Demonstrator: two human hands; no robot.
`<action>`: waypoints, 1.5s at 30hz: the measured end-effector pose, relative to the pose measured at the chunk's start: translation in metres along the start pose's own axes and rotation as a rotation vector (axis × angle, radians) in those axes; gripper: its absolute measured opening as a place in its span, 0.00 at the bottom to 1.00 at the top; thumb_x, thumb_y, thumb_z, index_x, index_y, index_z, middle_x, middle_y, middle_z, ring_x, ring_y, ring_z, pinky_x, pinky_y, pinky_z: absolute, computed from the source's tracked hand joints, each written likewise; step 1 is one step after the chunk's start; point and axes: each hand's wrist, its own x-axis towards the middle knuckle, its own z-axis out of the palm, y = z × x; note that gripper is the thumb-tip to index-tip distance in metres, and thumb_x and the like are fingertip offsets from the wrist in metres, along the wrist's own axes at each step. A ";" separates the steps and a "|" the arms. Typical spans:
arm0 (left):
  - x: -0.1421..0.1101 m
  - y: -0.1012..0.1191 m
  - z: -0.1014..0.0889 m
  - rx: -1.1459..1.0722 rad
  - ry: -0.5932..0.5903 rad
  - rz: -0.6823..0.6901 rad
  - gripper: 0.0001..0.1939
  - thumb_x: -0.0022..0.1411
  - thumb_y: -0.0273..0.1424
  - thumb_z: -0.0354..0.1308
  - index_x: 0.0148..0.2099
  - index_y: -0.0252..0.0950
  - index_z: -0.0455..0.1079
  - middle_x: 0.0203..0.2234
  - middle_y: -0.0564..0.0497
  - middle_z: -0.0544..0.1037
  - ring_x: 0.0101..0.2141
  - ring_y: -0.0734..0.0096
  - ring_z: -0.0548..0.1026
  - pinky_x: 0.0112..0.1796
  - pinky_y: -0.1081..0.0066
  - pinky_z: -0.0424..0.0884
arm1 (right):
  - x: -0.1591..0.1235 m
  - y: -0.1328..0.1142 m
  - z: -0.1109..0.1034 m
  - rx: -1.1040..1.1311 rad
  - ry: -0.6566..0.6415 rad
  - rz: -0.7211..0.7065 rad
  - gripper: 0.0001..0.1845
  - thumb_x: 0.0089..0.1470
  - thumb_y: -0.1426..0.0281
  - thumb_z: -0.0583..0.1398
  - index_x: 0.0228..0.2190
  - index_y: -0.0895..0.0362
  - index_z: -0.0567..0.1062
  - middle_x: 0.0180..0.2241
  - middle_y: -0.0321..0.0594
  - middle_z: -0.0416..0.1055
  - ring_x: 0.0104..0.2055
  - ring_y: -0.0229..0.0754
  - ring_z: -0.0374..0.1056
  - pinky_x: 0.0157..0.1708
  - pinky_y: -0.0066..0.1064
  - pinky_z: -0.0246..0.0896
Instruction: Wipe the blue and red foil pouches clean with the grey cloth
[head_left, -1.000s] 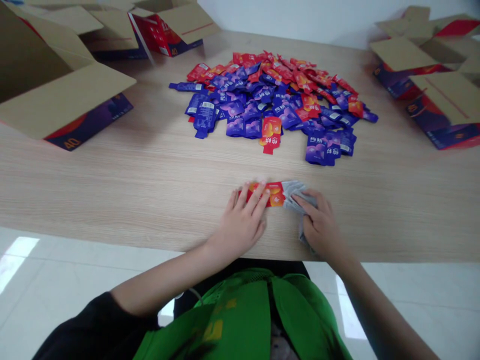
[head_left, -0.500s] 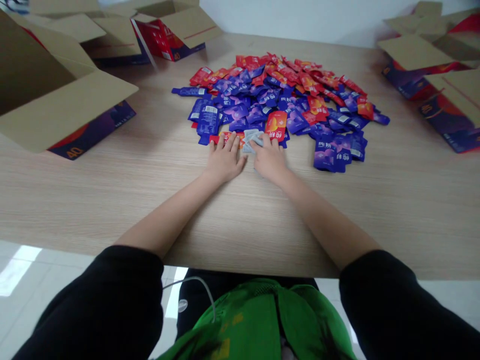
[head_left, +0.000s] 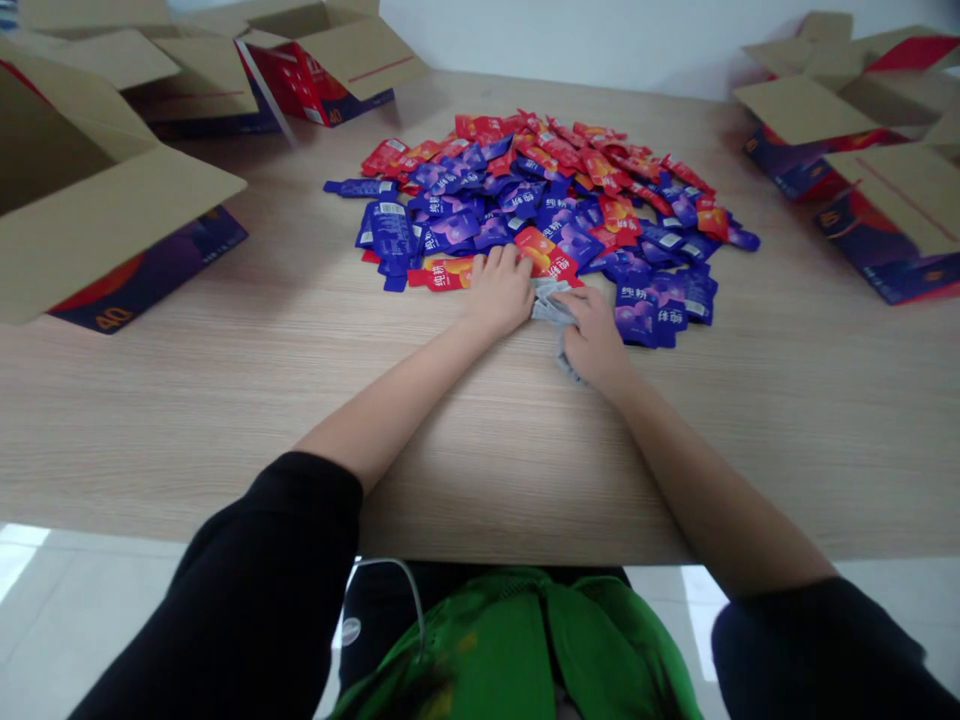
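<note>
A heap of red and purple sachets [head_left: 555, 195] lies on the wooden table [head_left: 300, 380]. My left hand [head_left: 499, 290] rests at the heap's near edge, fingers laid over a red sachet [head_left: 551, 258]. Another red sachet [head_left: 439, 274] lies just to its left. My right hand [head_left: 592, 335] is closed on a grey cloth [head_left: 547, 300], which sits crumpled on the table between both hands, touching the heap's front.
Open cardboard boxes stand at the left [head_left: 90, 215], back left [head_left: 315, 60] and right [head_left: 870, 140]. The table's near edge runs in front of my green garment [head_left: 510, 640], with a pale tiled floor below.
Both hands moved from the near table edge up to the heap with the cloth. Since half a second ago the left hand shifted right onto a red sachet; the right hand drew back slightly.
</note>
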 end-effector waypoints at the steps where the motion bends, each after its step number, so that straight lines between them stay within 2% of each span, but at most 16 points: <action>1: 0.009 0.008 0.004 -0.009 -0.012 -0.001 0.23 0.72 0.31 0.44 0.64 0.31 0.67 0.61 0.35 0.69 0.60 0.45 0.65 0.57 0.48 0.60 | -0.004 0.005 -0.004 0.016 0.017 0.005 0.33 0.51 0.80 0.49 0.56 0.59 0.73 0.57 0.51 0.67 0.61 0.52 0.63 0.61 0.51 0.60; 5: 0.037 0.021 0.020 -0.012 -0.099 -0.002 0.26 0.74 0.32 0.42 0.71 0.35 0.59 0.69 0.39 0.61 0.67 0.45 0.56 0.60 0.44 0.56 | -0.015 0.019 -0.017 0.041 0.071 0.055 0.34 0.49 0.80 0.49 0.55 0.55 0.74 0.53 0.48 0.69 0.60 0.50 0.65 0.61 0.51 0.61; 8: 0.035 0.019 0.026 0.016 -0.119 0.020 0.27 0.75 0.35 0.42 0.71 0.33 0.60 0.70 0.38 0.60 0.69 0.43 0.52 0.62 0.42 0.51 | -0.020 0.025 -0.027 0.057 0.054 0.088 0.33 0.50 0.80 0.49 0.54 0.51 0.75 0.52 0.47 0.70 0.59 0.51 0.67 0.60 0.54 0.62; 12: 0.002 0.024 0.018 0.058 -0.115 0.025 0.28 0.76 0.42 0.42 0.69 0.33 0.63 0.65 0.34 0.65 0.65 0.39 0.59 0.60 0.44 0.53 | -0.021 0.023 -0.047 0.087 0.060 0.107 0.34 0.49 0.79 0.50 0.55 0.49 0.74 0.53 0.46 0.73 0.59 0.53 0.67 0.60 0.55 0.62; 15: -0.034 0.041 0.005 0.107 -0.167 -0.016 0.33 0.74 0.49 0.44 0.69 0.31 0.62 0.60 0.32 0.69 0.60 0.38 0.64 0.57 0.46 0.59 | -0.025 0.016 -0.061 0.104 0.088 0.125 0.31 0.51 0.78 0.51 0.54 0.50 0.74 0.53 0.45 0.73 0.58 0.52 0.68 0.59 0.54 0.63; 19: -0.079 0.068 -0.023 0.111 -0.264 -0.219 0.44 0.70 0.60 0.44 0.64 0.24 0.67 0.55 0.28 0.72 0.52 0.38 0.71 0.45 0.54 0.70 | -0.042 0.004 -0.062 0.162 0.043 0.133 0.28 0.49 0.77 0.53 0.50 0.51 0.75 0.50 0.44 0.75 0.55 0.52 0.70 0.57 0.53 0.65; 20: -0.087 0.072 -0.032 0.086 -0.299 -0.225 0.44 0.69 0.62 0.42 0.62 0.25 0.68 0.53 0.29 0.73 0.50 0.40 0.74 0.43 0.56 0.71 | -0.047 0.002 -0.060 0.177 0.033 0.130 0.28 0.49 0.77 0.53 0.50 0.51 0.76 0.50 0.44 0.75 0.55 0.52 0.70 0.58 0.52 0.65; 23: -0.095 0.066 -0.053 -0.013 -0.358 -0.098 0.39 0.74 0.56 0.36 0.62 0.29 0.69 0.47 0.34 0.76 0.44 0.48 0.77 0.43 0.57 0.72 | -0.059 0.000 -0.055 0.187 0.028 0.113 0.29 0.48 0.77 0.52 0.50 0.51 0.76 0.49 0.44 0.76 0.55 0.50 0.70 0.58 0.50 0.64; 25: -0.089 0.051 -0.058 -0.031 -0.343 0.070 0.29 0.77 0.45 0.38 0.65 0.34 0.68 0.53 0.37 0.75 0.51 0.49 0.75 0.49 0.55 0.70 | -0.064 0.002 -0.052 0.181 0.033 0.104 0.28 0.47 0.77 0.52 0.49 0.51 0.76 0.49 0.45 0.75 0.55 0.50 0.70 0.59 0.49 0.64; 27: -0.079 0.032 -0.052 -0.031 -0.346 0.303 0.24 0.75 0.34 0.43 0.69 0.42 0.63 0.65 0.43 0.67 0.62 0.48 0.66 0.57 0.51 0.63 | -0.067 0.004 -0.050 0.187 0.031 0.116 0.27 0.47 0.77 0.52 0.48 0.51 0.76 0.49 0.45 0.75 0.55 0.50 0.70 0.58 0.49 0.65; 29: -0.073 0.016 -0.037 -0.052 -0.443 0.486 0.26 0.74 0.31 0.45 0.71 0.50 0.60 0.70 0.52 0.61 0.69 0.52 0.57 0.62 0.52 0.56 | -0.068 0.004 -0.049 0.199 0.016 0.132 0.27 0.48 0.77 0.52 0.48 0.51 0.76 0.49 0.45 0.75 0.54 0.51 0.70 0.58 0.51 0.65; 32: -0.078 0.011 -0.015 -0.039 -0.393 0.448 0.26 0.76 0.35 0.44 0.72 0.45 0.59 0.71 0.51 0.60 0.68 0.53 0.57 0.62 0.54 0.57 | -0.070 0.000 -0.047 0.217 0.004 0.127 0.27 0.48 0.77 0.52 0.49 0.51 0.75 0.50 0.46 0.74 0.55 0.50 0.70 0.60 0.51 0.64; 35: -0.094 0.024 -0.009 0.007 -0.267 0.349 0.25 0.76 0.40 0.46 0.69 0.38 0.64 0.67 0.45 0.66 0.62 0.48 0.64 0.56 0.53 0.63 | -0.071 -0.011 -0.045 0.215 0.002 0.103 0.29 0.50 0.78 0.51 0.52 0.50 0.73 0.52 0.46 0.72 0.57 0.48 0.68 0.62 0.49 0.62; 39: -0.113 0.045 -0.020 0.077 -0.197 0.188 0.28 0.75 0.48 0.47 0.59 0.31 0.73 0.57 0.35 0.72 0.55 0.45 0.68 0.50 0.53 0.67 | -0.078 -0.034 -0.038 0.091 -0.031 0.014 0.31 0.54 0.78 0.49 0.57 0.53 0.72 0.59 0.50 0.67 0.63 0.52 0.63 0.62 0.52 0.61; 42: -0.126 0.048 -0.032 0.097 -0.223 0.141 0.27 0.75 0.47 0.46 0.52 0.29 0.76 0.52 0.34 0.73 0.52 0.45 0.70 0.47 0.54 0.68 | -0.085 -0.050 -0.033 -0.100 -0.138 -0.026 0.26 0.61 0.70 0.51 0.59 0.57 0.72 0.63 0.54 0.62 0.62 0.60 0.61 0.59 0.57 0.60; 45: -0.142 0.038 -0.041 0.111 -0.261 0.174 0.24 0.74 0.40 0.49 0.60 0.26 0.71 0.52 0.34 0.73 0.51 0.46 0.71 0.48 0.53 0.68 | -0.091 -0.056 -0.032 -0.218 -0.218 -0.010 0.27 0.62 0.63 0.55 0.60 0.57 0.72 0.65 0.54 0.61 0.59 0.64 0.62 0.57 0.59 0.60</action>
